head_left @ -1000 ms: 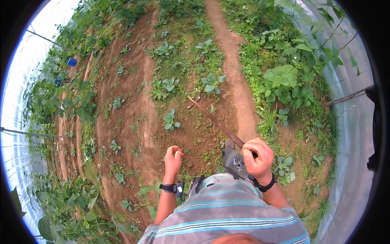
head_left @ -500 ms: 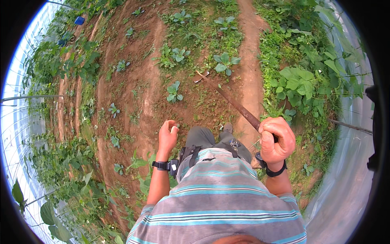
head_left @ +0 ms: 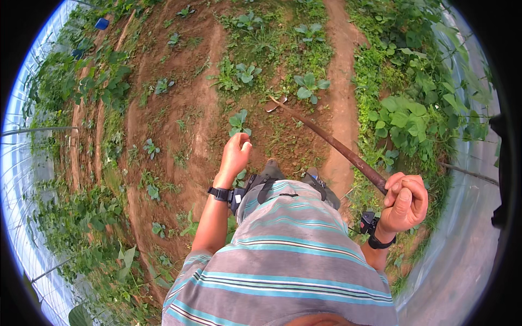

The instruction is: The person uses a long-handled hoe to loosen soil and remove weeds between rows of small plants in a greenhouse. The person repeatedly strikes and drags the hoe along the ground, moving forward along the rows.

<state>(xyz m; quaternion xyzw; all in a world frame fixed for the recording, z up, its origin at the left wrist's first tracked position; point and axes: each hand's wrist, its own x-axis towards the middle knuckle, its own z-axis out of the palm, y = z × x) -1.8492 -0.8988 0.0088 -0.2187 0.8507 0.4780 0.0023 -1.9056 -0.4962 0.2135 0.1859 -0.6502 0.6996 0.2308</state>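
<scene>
My right hand [head_left: 405, 202], out at the right, is closed around the top end of a hoe's long brown handle [head_left: 342, 151]. From there the handle slants up and left to the metal hoe blade [head_left: 276, 104], which rests at the soil beside a leafy seedling [head_left: 309, 87]. In front of my body is my left hand [head_left: 235, 156], with its fingers curled in; whatever they may hold is hidden. Just beyond its fingertips stands another broad-leaved seedling [head_left: 239, 123], and I cannot tell whether they touch.
Weeds and several seedlings grow on the bed ahead. A bare dirt path [head_left: 341, 70] runs along its right side, with dense bean-like plants [head_left: 402, 117] beyond. Clear plastic sheeting [head_left: 462, 228] curves along the right edge. Vines and a blue object [head_left: 101, 23] are at far left.
My left hand has moved forward toward the near seedling. My right hand has shifted right and slightly back, still on the handle; the blade stays near the same seedling. My feet and legs have shifted.
</scene>
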